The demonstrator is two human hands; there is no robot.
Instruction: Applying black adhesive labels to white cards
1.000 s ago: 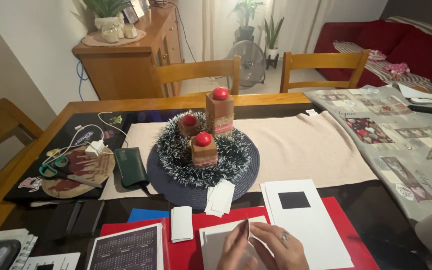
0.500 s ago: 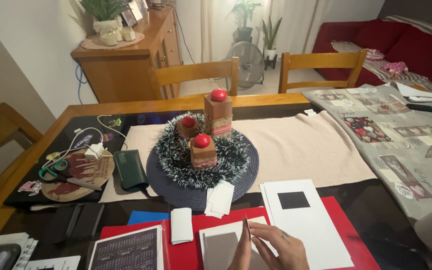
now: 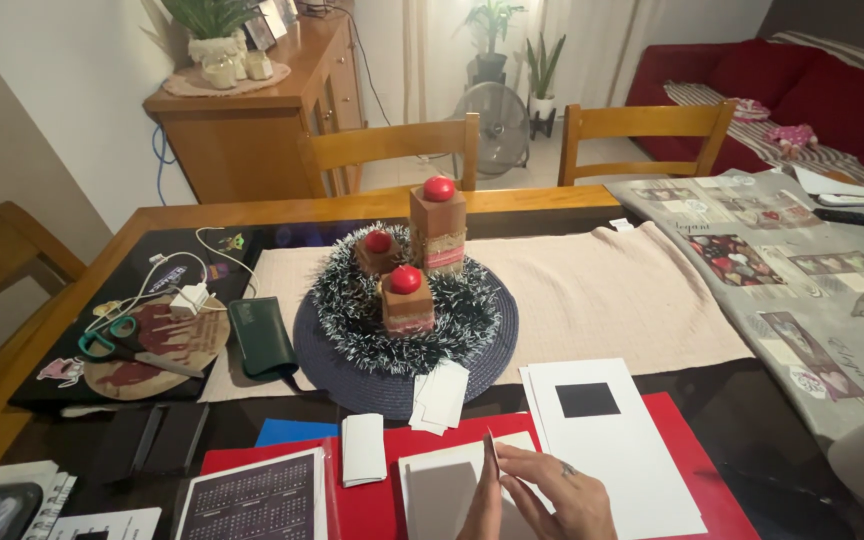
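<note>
Near edge of the table (image 3: 252,212): the right hand (image 3: 564,492) is lying on a white card (image 3: 442,490), its fingers (image 3: 517,462) extended and spread flat, pressing the card rather than closing on it. The left hand (image 3: 484,512) is showing only in part at the bottom edge; its fingers are pinching a thin upright flap (image 3: 491,458) of the card. The card is resting on a red sheet (image 3: 392,470) at the near edge, just left of a white sheet (image 3: 607,440) bearing a black square (image 3: 587,399).

A small folded white card (image 3: 363,448) is lying on the red sheet to the left, and a dark printed calendar (image 3: 252,498) is sitting beside it, nearer the near left corner. A few loose white slips (image 3: 440,395) are overlapping the rim of a round dark placemat (image 3: 352,385) at the table's centre. On the placemat, a tinsel wreath (image 3: 467,320) is encircling three brown blocks (image 3: 437,228) topped with red balls.

Toward the left edge, scissors (image 3: 112,348) with teal handles are lying on a round board (image 3: 167,345), a white charger (image 3: 192,297) is lying at the board's far rim, and a dark green case (image 3: 262,337) is lying just right of the board. A beige runner (image 3: 612,300) is crossing the table behind the placemat, and a patterned cloth (image 3: 802,290) is covering the right end.
</note>
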